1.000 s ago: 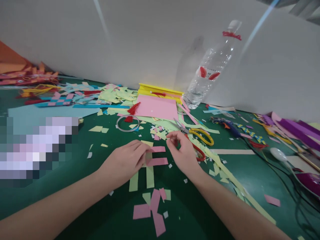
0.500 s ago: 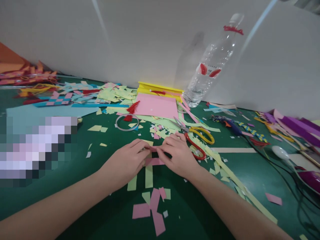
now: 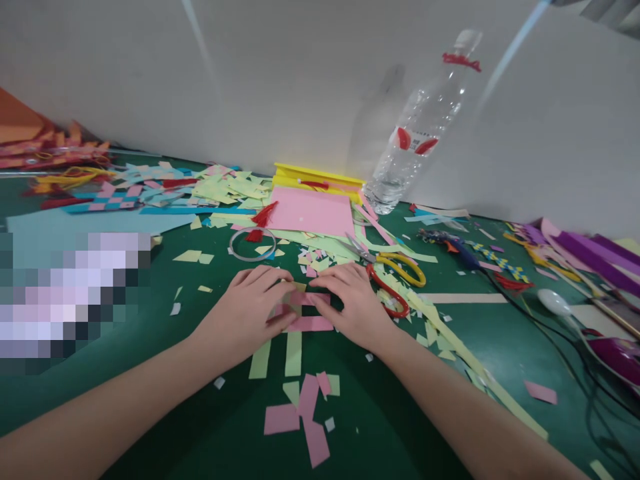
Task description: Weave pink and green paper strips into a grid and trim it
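At the middle of the table, pale green paper strips (image 3: 294,355) run toward me, with pink paper strips (image 3: 313,324) lying across them. My left hand (image 3: 253,303) rests over the left ends of the pink strips, its thumb and fingers apart. On the right, my right hand (image 3: 357,307) has thumb and fingertips spread around the right end of the upper pink strip. Whether any fingertip presses on the paper is hard to tell. The left fingers hide part of the crossing. Just beyond the right hand lie scissors (image 3: 400,267) with yellow and red handles.
Pink paper pieces (image 3: 283,419) and other scraps litter the front. Behind are a metal ring (image 3: 253,245), a pink sheet (image 3: 310,212) and a clear bottle (image 3: 417,143) leaning on the wall. A glue gun (image 3: 465,255) with a cable and a white spoon (image 3: 555,302) lie right.
Both hands have loosened from a pinch on the upper pink strip. Their fingers have spread and drawn apart, and more of the strip shows between them. The view has shifted slightly.
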A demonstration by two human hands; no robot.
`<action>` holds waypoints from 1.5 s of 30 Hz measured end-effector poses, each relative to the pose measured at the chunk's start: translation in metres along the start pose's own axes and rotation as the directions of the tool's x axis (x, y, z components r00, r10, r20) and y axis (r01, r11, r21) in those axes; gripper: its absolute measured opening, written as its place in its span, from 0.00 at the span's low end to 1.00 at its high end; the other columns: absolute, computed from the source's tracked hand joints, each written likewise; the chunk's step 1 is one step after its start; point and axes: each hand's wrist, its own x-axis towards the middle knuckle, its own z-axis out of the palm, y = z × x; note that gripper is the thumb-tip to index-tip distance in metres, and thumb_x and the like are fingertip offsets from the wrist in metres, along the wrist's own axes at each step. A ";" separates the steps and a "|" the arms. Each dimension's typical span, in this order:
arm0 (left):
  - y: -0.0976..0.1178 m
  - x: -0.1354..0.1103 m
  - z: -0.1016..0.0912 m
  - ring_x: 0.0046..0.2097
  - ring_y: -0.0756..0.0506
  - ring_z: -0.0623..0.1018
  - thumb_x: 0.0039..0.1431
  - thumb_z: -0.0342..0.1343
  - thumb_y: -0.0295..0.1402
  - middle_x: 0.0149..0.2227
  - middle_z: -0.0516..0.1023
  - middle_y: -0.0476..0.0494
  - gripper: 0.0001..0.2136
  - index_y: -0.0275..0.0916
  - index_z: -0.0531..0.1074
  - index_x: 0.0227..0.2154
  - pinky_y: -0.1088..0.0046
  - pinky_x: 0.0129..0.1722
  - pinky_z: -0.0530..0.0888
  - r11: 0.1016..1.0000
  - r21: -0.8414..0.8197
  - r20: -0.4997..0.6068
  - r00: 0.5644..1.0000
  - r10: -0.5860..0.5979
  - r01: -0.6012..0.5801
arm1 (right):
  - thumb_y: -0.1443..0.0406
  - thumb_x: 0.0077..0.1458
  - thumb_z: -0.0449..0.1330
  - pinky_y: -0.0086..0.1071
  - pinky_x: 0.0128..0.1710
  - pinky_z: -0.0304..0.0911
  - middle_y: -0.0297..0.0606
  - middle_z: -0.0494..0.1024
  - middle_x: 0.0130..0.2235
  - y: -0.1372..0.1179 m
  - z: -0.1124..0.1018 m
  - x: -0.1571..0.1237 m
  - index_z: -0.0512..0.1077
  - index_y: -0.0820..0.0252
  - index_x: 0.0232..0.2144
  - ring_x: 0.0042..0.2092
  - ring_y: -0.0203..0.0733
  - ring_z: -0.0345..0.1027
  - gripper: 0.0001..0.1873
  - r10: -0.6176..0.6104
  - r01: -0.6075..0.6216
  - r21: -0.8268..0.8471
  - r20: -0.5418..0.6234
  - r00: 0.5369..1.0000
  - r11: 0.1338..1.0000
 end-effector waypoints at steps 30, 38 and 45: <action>0.004 0.009 -0.013 0.34 0.45 0.75 0.59 0.46 0.41 0.30 0.78 0.48 0.14 0.44 0.76 0.36 0.66 0.41 0.71 0.901 -0.401 0.082 0.986 -0.145 0.166 | 0.64 0.53 0.59 0.34 0.37 0.57 0.31 0.74 0.27 -0.008 0.001 0.004 0.72 0.58 0.25 0.32 0.35 0.64 0.06 0.178 -0.202 0.403 0.096 0.979 0.893; 0.006 0.010 -0.014 0.39 0.43 0.77 0.57 0.49 0.45 0.39 0.79 0.45 0.16 0.43 0.75 0.40 0.71 0.36 0.74 0.822 -0.517 0.147 0.971 -0.191 0.240 | 0.63 0.54 0.58 0.33 0.37 0.58 0.31 0.74 0.27 -0.008 0.000 0.003 0.72 0.58 0.26 0.30 0.34 0.65 0.07 0.210 -0.231 0.412 0.097 0.973 0.881; 0.008 0.008 -0.013 0.33 0.45 0.79 0.56 0.52 0.43 0.33 0.80 0.47 0.14 0.45 0.75 0.41 0.73 0.32 0.76 0.738 -0.577 0.207 0.937 -0.283 0.350 | 0.61 0.53 0.59 0.29 0.31 0.60 0.32 0.76 0.26 -0.010 -0.003 0.006 0.74 0.58 0.25 0.28 0.33 0.67 0.09 0.221 -0.250 0.450 0.117 0.968 0.857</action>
